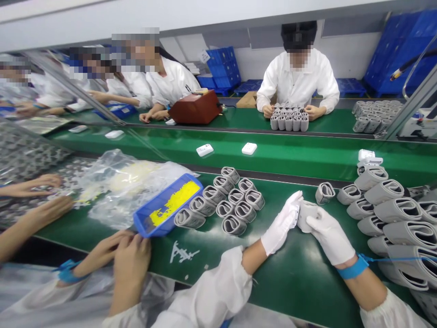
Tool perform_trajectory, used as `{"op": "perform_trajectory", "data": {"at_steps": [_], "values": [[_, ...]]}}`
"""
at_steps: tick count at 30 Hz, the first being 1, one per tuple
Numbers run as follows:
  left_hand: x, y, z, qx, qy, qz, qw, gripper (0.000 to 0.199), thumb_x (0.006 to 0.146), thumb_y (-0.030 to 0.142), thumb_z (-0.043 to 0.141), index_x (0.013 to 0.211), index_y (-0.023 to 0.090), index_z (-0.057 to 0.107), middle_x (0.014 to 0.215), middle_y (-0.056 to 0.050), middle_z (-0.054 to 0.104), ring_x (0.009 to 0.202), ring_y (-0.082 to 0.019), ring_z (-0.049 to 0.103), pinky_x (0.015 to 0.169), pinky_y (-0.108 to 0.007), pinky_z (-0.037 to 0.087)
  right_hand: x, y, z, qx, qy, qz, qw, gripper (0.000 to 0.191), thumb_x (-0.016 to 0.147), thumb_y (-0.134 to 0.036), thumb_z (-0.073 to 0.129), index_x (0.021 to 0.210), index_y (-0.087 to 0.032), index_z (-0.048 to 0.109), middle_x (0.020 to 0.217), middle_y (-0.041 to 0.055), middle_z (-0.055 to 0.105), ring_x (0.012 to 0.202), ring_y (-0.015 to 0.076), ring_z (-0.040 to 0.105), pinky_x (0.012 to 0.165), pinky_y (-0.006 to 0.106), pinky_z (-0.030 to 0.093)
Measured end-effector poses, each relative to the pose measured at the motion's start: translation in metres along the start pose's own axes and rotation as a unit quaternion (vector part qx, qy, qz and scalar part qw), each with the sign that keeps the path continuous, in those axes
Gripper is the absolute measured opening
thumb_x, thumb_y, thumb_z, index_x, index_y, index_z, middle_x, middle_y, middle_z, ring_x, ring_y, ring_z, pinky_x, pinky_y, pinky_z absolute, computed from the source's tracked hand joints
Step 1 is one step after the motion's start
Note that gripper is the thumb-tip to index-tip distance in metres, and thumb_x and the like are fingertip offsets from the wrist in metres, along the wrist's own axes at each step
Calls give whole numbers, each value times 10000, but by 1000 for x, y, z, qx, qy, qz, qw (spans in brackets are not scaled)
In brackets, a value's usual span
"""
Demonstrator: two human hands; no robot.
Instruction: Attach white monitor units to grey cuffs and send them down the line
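Note:
Between my two gloved hands is a rolled grey cuff (305,217), raised just above the green bench. My left hand (282,222) presses its left side, fingers long and close together. From the right, my right hand (329,234) grips the same cuff with the thumb across its near face. A single rolled cuff (325,193) lies just beyond my right hand. Left of my hands stands a group of rolled cuffs (235,196), open ends up. A large stack of cuffs (398,209) rises on the right.
A blue tray (139,223) holds small yellow pieces, beside a clear plastic bag (116,182). White strips (182,253) lie nearer. White devices (249,148) sit on the green belt (300,155). Co-workers' bare hands (131,259) are at left; a person (298,82) opposite handles cuffs.

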State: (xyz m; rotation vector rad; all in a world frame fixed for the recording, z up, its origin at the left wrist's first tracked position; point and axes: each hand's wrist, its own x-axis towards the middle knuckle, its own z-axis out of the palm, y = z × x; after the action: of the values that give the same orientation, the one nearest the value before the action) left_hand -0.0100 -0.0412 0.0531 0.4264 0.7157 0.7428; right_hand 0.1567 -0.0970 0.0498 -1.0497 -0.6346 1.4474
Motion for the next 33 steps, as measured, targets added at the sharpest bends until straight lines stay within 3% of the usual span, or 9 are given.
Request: {"op": "perform_trajectory", "data": {"at_steps": [3,9,15,17,21,24,28,30,33], "values": [[2,-4,-9,8,-3,4,1000,310,1019,485,651,1263,317,740,1414,-98,679,1444,-379,552,1090,-491,571,0,4,-1,-52,24,-18,998,667,758,-405,942,1354,-208,715,1412,126,739,1339,349,665,1209,557,465],[3,-19,-14,24,-13,22,999,467,1043,444,659,1453,226,616,1525,-154,579,1365,-314,592,1143,-542,521,5,16,-2,-150,77,-53,984,612,746,-395,895,1311,-212,748,1326,102,784,1232,333,725,1110,512,555],[7,-20,-8,103,-27,114,988,613,943,390,780,1518,255,619,1647,-103,512,1644,-335,264,1295,-399,374,-1,-2,9,-286,137,-76,945,553,733,-349,808,1277,-256,765,1273,71,796,1170,331,734,1085,506,559],[9,-17,2,137,-18,121,983,580,898,349,809,1450,233,678,1620,-101,547,1606,-375,323,1269,-435,408,-6,-9,9,-348,142,-120,919,522,749,-353,799,1265,-273,776,1312,69,768,1232,343,697,1139,521,517],[-12,4,7,125,-9,50,991,467,972,519,641,1327,235,751,1355,-130,729,1438,-441,521,1105,-541,540,-14,-17,5,-384,96,-198,896,427,853,-406,777,1265,-294,792,1389,64,724,1343,332,640,1226,494,451],[-68,53,-32,124,-7,57,991,497,980,658,460,1227,361,772,1156,-80,782,1394,-413,568,1060,-522,575,-17,-19,-1,-403,42,-225,886,428,930,-425,740,1348,-337,761,1489,30,675,1440,309,581,1274,462,408],[-155,136,-118,159,-21,87,983,571,928,706,330,1133,382,753,1004,-61,771,1377,-390,592,1090,-512,568,-16,-21,-11,-441,-16,-235,866,423,974,-398,695,1395,-381,735,1547,-5,639,1527,295,503,1312,463,363],[-177,161,-147,181,-21,97,978,551,919,706,324,1041,380,750,971,-57,774,1360,-375,606,1075,-497,572,-15,-20,-16,-455,-35,-229,860,428,973,-377,690,1399,-380,733,1573,-8,621,1562,298,461,1319,472,354],[-182,170,-166,289,-29,109,951,493,889,730,399,943,384,746,953,-19,792,1338,-349,632,1044,-459,589,-14,-17,-18,-476,-65,-207,853,453,955,-309,683,1402,-365,731,1625,-11,573,1611,297,384,1326,484,343]]}}
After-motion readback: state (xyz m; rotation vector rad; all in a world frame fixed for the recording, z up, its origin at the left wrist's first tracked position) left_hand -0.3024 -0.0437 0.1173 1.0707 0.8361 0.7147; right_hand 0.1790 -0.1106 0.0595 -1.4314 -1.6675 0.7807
